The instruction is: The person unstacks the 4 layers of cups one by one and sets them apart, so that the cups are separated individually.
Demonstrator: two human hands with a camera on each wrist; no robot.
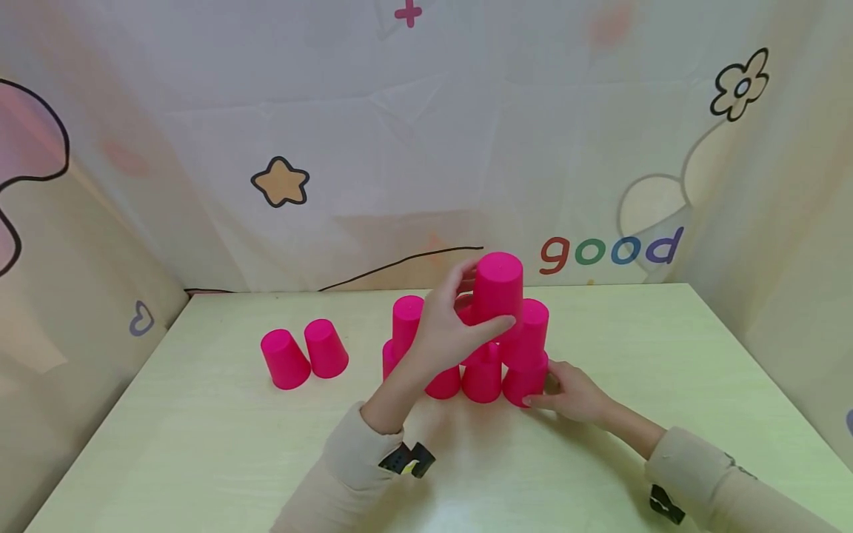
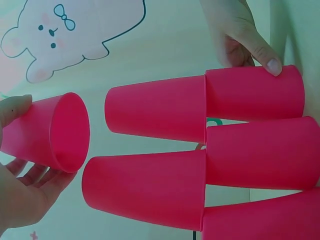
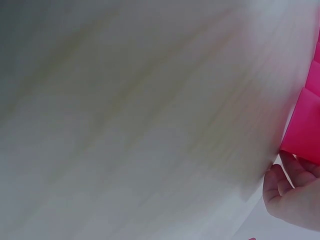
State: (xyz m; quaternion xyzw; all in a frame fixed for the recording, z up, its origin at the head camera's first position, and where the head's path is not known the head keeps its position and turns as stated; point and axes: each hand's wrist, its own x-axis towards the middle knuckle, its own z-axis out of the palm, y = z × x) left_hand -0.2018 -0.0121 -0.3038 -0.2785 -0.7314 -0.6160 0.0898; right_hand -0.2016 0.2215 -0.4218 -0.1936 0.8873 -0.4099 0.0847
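My left hand [image 1: 443, 333] grips an upside-down pink cup [image 1: 500, 289] between thumb and fingers. In the left wrist view this held cup [image 2: 35, 132] has its mouth towards the second-row cups, with a gap between. Low at the right end of the stack, my right hand [image 1: 576, 392] holds the bottom corner cup [image 1: 523, 383] with thumb in front and fingers at the side. An upper cup [image 1: 533, 326] stands on the bottom row; another upper cup [image 1: 406, 318] shows at the left. My left hand and forearm hide part of the stack in the head view.
Two more upside-down pink cups, a left one [image 1: 285, 360] and a right one [image 1: 326, 348], stand apart on the pale table [image 1: 200, 444]. Behind the table hangs a printed cloth [image 1: 426, 163] with a star and the word "good".
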